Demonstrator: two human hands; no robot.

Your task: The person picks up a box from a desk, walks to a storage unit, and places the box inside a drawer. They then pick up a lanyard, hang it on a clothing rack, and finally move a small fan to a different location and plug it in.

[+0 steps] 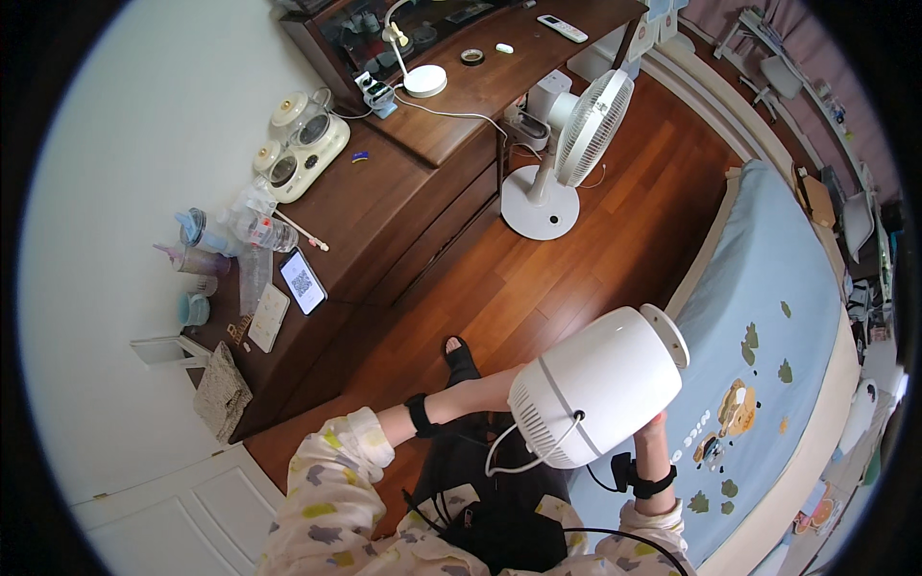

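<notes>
A white cylindrical appliance (598, 381) with vent slots, a grey band and a white power cord (529, 468) is held tilted in front of my body, above the floor beside the bed. My left hand lies mostly hidden behind its left side; only the forearm with a black wrist strap shows. At its lower right edge, a small part of my right hand (652, 425) shows against the casing, its fingers largely hidden. A round white disc (664, 335) sits at the upper right end of the appliance.
A white pedestal fan (540, 205) stands on the wooden floor ahead. To the left, a dark wooden cabinet (382, 194) carries a phone (302, 281), bottles, a double-pot appliance (302, 155) and a desk lamp (425, 81). The bed (763, 288) with a blue cover is on the right.
</notes>
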